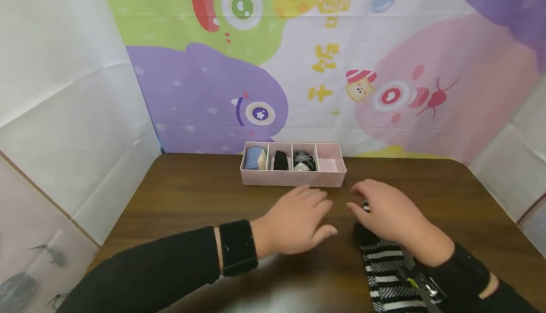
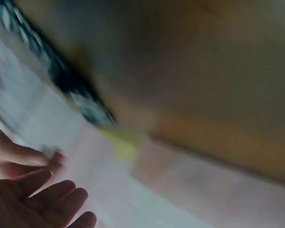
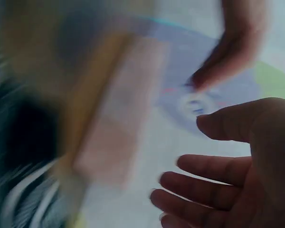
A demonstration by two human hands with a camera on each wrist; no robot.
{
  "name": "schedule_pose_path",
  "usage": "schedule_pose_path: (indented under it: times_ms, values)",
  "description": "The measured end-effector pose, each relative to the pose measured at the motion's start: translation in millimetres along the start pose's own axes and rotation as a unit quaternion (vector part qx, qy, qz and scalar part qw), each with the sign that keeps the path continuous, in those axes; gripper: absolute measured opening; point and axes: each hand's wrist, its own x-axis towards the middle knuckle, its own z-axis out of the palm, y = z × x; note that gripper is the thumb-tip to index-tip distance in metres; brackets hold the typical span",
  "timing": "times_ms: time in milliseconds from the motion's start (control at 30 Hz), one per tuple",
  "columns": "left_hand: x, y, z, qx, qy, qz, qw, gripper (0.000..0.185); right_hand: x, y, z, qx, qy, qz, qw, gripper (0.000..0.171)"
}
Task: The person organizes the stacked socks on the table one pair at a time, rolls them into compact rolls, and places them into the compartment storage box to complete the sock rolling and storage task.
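A long black-and-white striped sock (image 1: pixel 386 265) lies flat on the table at the right, blurred in the right wrist view. My right hand (image 1: pixel 390 208) hovers over its far end with fingers loosely bent, nothing between them. My left hand (image 1: pixel 294 220) is to the left of the sock, palm down and fingers spread, holding nothing. Beyond both hands stands a pink divided box (image 1: pixel 294 179). From the left, its compartments hold a blue rolled sock (image 1: pixel 255 158), a black rolled sock (image 1: pixel 280 160) and a black-and-white argyle rolled sock (image 1: pixel 304 161); the rightmost shows its bare floor.
The brown wooden table (image 1: pixel 192 199) ends at the back against a hanging cloth (image 1: pixel 298 66) with cartoon monsters. Pale walls or sheets (image 1: pixel 77 90) border the left and right sides. A dark band (image 1: pixel 238 247) circles the left wrist.
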Motion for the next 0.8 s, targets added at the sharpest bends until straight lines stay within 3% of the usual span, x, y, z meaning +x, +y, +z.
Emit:
schedule_pose_path:
  times_ms: [167, 300, 367, 533, 667, 800]
  values:
    - [-12.8, 53.0, 8.0, 0.011, -0.047, 0.113, 0.9925, 0.066, -29.8, 38.1, 20.0, -0.075, -0.016, -0.013, 0.997, 0.046]
    - [-10.6, 81.7, 15.7, 0.036, -0.089, 0.215, 0.9718, 0.063, -37.9, 54.3, 31.6, -0.096, -0.03, -0.045, 0.994, 0.056]
    - [-6.7, 91.5, 21.8, 0.052, -0.107, 0.248, 0.9613, 0.061, -38.4, 59.4, 34.2, -0.104, -0.038, -0.065, 0.992, 0.06]
    - [3.1, 103.7, 40.0, 0.059, -0.139, 0.27, 0.951, 0.061, -35.7, 70.1, 42.3, -0.099, -0.108, -0.076, 0.986, 0.069]
    - [8.4, 108.0, 49.6, 0.047, -0.155, 0.271, 0.949, 0.063, -33.9, 76.8, 48.7, -0.058, -0.178, -0.04, 0.982, 0.075]
    - [12.6, 111.8, 50.0, 0.035, -0.186, 0.265, 0.9456, 0.062, -31.6, 79.7, 51.1, -0.023, -0.214, -0.024, 0.976, 0.081]
